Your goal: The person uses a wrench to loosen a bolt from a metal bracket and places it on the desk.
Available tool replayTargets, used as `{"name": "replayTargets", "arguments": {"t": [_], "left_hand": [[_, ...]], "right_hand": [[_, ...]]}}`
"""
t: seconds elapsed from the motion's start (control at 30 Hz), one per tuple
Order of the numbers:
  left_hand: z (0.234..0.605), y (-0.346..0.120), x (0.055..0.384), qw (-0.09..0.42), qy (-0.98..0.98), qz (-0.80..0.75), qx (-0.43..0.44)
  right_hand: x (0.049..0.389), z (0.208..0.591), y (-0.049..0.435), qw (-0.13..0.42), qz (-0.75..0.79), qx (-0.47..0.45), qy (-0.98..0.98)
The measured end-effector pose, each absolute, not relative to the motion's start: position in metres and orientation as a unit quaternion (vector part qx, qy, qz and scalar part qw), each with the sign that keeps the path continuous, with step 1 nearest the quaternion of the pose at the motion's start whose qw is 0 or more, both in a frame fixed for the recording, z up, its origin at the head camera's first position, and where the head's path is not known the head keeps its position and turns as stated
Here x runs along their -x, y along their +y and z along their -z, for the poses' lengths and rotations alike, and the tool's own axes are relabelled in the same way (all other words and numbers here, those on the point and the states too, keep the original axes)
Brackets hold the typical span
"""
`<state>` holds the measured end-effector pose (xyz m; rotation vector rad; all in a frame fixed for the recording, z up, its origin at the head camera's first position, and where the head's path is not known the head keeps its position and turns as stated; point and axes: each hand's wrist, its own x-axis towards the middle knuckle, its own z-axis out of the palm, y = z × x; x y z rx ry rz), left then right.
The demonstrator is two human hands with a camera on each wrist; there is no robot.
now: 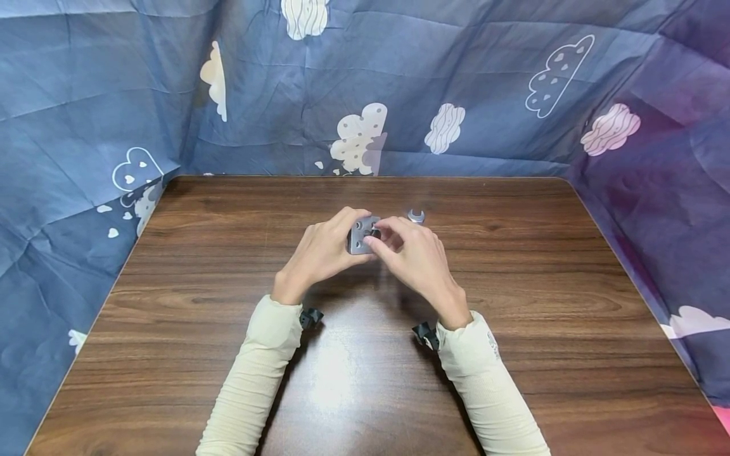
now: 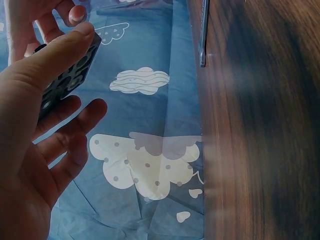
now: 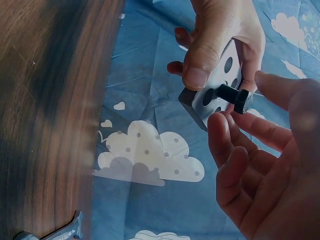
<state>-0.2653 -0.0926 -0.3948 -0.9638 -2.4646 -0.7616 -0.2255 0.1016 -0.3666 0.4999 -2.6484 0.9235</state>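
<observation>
A small metal block (image 1: 359,239) with several round holes is in my left hand (image 1: 327,244), thumb on one side and fingers on the other, raised above the table. In the right wrist view a black hex bolt (image 3: 235,97) stands in one of the block's holes, its head and part of its shank outside. My right hand (image 1: 419,250) is around the bolt head, thumb and fingertips on either side. A gap shows between the thumb and the head; whether a fingertip touches it is hard to tell.
On the wooden table (image 1: 513,285), beyond my right hand, lies an open-end wrench (image 1: 416,216), mostly hidden in the head view. Its dark handle (image 2: 203,40) shows in the left wrist view. A blue cloud-print cloth (image 1: 256,95) hangs behind the table and at its sides.
</observation>
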Motion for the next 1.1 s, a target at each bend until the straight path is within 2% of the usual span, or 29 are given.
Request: {"name": "replayTargets", "arguments": {"t": [0.77,1.1], "left_hand": [[0.3936,-0.0939,0.2649,0.186,-0.88,0.267,0.347],[0.3943,-0.0936,0.265,0.188,-0.88,0.269,0.342]], "right_hand": [[0.2245,0.3668,0.1015,0.16,-0.321,-0.213,-0.909],[0.2248,0.367,0.1011,0.163,-0.332,-0.2,-0.908]]}}
